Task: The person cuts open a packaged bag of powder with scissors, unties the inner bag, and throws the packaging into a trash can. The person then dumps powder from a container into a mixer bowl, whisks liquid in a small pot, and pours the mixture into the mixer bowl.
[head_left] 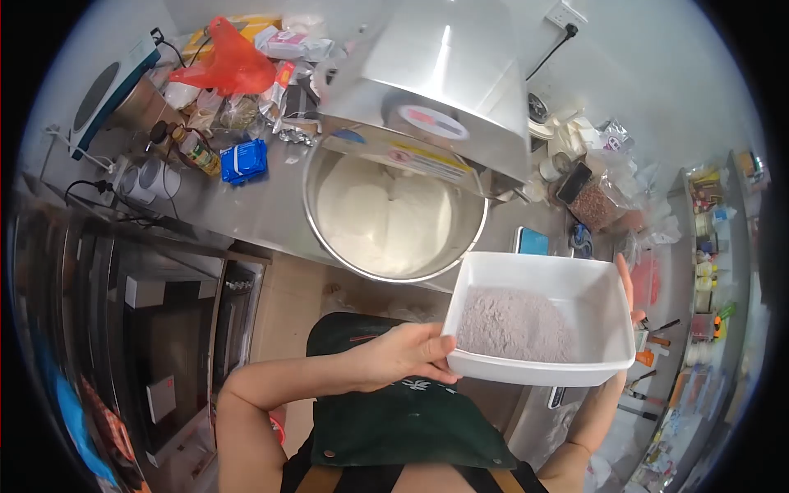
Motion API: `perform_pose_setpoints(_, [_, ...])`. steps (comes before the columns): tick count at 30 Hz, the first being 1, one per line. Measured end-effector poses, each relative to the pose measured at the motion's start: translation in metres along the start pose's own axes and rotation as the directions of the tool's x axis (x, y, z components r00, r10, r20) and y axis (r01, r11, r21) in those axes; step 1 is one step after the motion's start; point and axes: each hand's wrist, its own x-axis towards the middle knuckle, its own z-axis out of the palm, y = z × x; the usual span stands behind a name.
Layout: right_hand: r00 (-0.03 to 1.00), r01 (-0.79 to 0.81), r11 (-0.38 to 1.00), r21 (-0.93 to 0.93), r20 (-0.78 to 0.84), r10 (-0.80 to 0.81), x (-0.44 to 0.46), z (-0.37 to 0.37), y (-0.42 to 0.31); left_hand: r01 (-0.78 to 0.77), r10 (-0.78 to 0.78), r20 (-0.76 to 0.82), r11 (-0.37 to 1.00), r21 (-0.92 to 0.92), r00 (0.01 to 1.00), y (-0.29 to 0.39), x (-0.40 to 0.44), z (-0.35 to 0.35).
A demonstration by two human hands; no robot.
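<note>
Between my two hands I hold a white rectangular tub point(592, 296), tilted slightly toward me. A heap of pale purplish-grey powder point(514, 324) lies in its left part. My left hand point(411, 352) grips the tub's left end, thumb on the near corner. At the right end is my right hand point(627, 287), its fingers showing along the side and the rest hidden behind the tub. Just beyond, to the left, stands a large steel mixing bowl point(394, 278) under a mixer point(444, 57). Creamy white flour or batter point(378, 214) fills much of the bowl; which one I cannot tell.
A blue packet point(244, 161), bottles point(193, 149) and a red plastic bag point(230, 66) crowd the counter's left. On the right are a phone point(574, 182), a small blue-topped device point(532, 241) and bagged brown grains point(593, 205). Stocked shelves point(703, 271) line the far right.
</note>
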Motion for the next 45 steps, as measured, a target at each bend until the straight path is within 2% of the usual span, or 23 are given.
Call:
perform_pose_setpoints(3, [0.996,-0.086,0.996,-0.019,0.014,0.086,0.013,0.029,-0.002,0.003,-0.006,0.049,0.998,0.058,0.999,0.035,-0.038,-0.018])
perform_pose_setpoints(8, [0.91,-0.397,0.916,-0.052,-0.154,0.385,0.04,0.102,-0.034,0.071,-0.075,0.045,0.994,0.087,0.996,0.074,-0.063,-0.06])
perform_pose_setpoints(12, [0.889,-0.457,0.83,-0.318,-0.184,0.419,0.058,0.145,-0.056,0.086,-0.087,0.08,0.996,0.016,0.993,0.082,-0.068,-0.083])
perform_pose_setpoints(15, [0.835,-0.537,0.786,-0.306,-0.326,0.444,0.066,0.152,-0.064,0.075,-0.077,0.074,0.997,0.022,0.994,0.089,-0.068,-0.094])
perform_pose_setpoints(17, [0.795,-0.605,0.709,-0.363,-0.331,0.509,0.071,0.154,-0.073,0.081,-0.085,0.063,0.994,0.072,0.994,0.095,-0.07,-0.099])
perform_pose_setpoints(20, [0.812,-0.58,0.736,-0.35,-0.316,0.49,0.071,0.151,-0.071,0.023,-0.03,0.031,0.977,0.212,0.999,0.102,-0.073,-0.102])
perform_pose_setpoints(22, [0.861,-0.495,0.826,-0.269,-0.283,0.423,0.066,0.145,-0.063,-0.007,0.003,0.015,0.96,0.28,1.0,0.103,-0.074,-0.105])
perform_pose_setpoints(25, [0.801,-0.593,0.757,-0.275,-0.296,0.52,0.072,0.154,-0.065,-0.033,0.032,0.009,0.941,0.336,0.999,0.107,-0.073,-0.108])
perform_pose_setpoints(28, [0.876,-0.477,0.828,-0.296,-0.231,0.423,0.074,0.163,-0.072,-0.062,0.062,0.01,0.928,0.368,0.998,0.115,-0.073,-0.107])
perform_pose_setpoints(30, [0.84,-0.538,0.777,-0.327,-0.289,0.459,0.074,0.16,-0.067,-0.031,0.034,-0.002,0.933,0.358,0.999,0.113,-0.071,-0.111])
perform_pose_setpoints(33, [0.801,-0.595,0.741,-0.312,-0.313,0.511,0.075,0.159,-0.068,-0.153,0.165,0.005,0.902,0.405,0.986,0.121,-0.076,-0.106])
perform_pose_setpoints(34, [0.792,-0.606,0.738,-0.297,-0.311,0.525,0.075,0.158,-0.07,-0.124,0.137,-0.006,0.911,0.393,0.991,0.119,-0.075,-0.107])
perform_pose_setpoints(35, [0.757,-0.627,0.745,-0.23,-0.405,0.512,0.053,0.129,-0.053,-0.096,0.111,-0.016,0.919,0.383,0.994,0.117,-0.074,-0.108])
perform_pose_setpoints(39, [0.808,-0.573,0.775,-0.267,-0.342,0.48,0.068,0.146,-0.061,-0.073,0.074,0.015,0.904,0.421,0.997,0.123,-0.071,-0.111])
perform_pose_setpoints(42, [0.863,-0.495,0.791,-0.359,-0.308,0.401,0.074,0.15,-0.064,-0.216,0.256,-0.016,0.847,0.486,0.967,0.121,-0.076,-0.106])
perform_pose_setpoints(45, [0.862,-0.497,0.788,-0.365,-0.313,0.399,0.071,0.148,-0.06,-0.038,0.025,0.035,0.89,0.454,0.999,0.121,-0.071,-0.112])
